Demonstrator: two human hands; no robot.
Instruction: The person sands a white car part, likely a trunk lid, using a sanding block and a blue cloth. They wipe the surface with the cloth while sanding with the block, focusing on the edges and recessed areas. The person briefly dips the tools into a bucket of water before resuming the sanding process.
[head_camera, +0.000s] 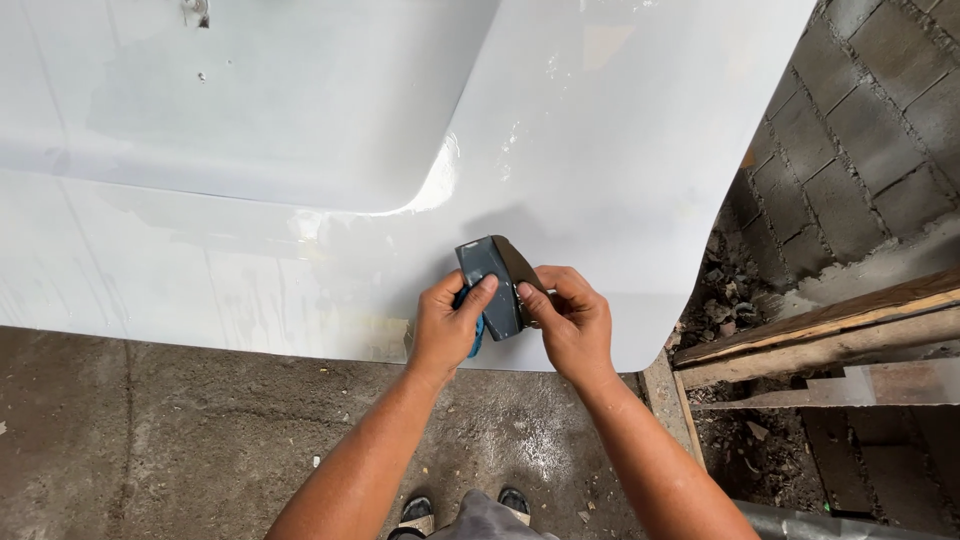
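Note:
Both hands hold a folded sheet of dark grey sandpaper (493, 280) in front of a large white glossy panel (560, 130). My left hand (447, 325) grips its left side, thumb on the face, with something blue (477, 335) tucked under the fingers. My right hand (571, 320) pinches the sandpaper's right edge. The paper hangs just above the panel's lower edge, and its surface looks wet.
The white panel stands upright with a rounded recessed section (250, 110) at the upper left. Below is a stained concrete floor (180, 430). To the right lie wooden planks (820, 335), rubble and a grey block wall (860, 150). My sandalled feet (465, 510) show at the bottom.

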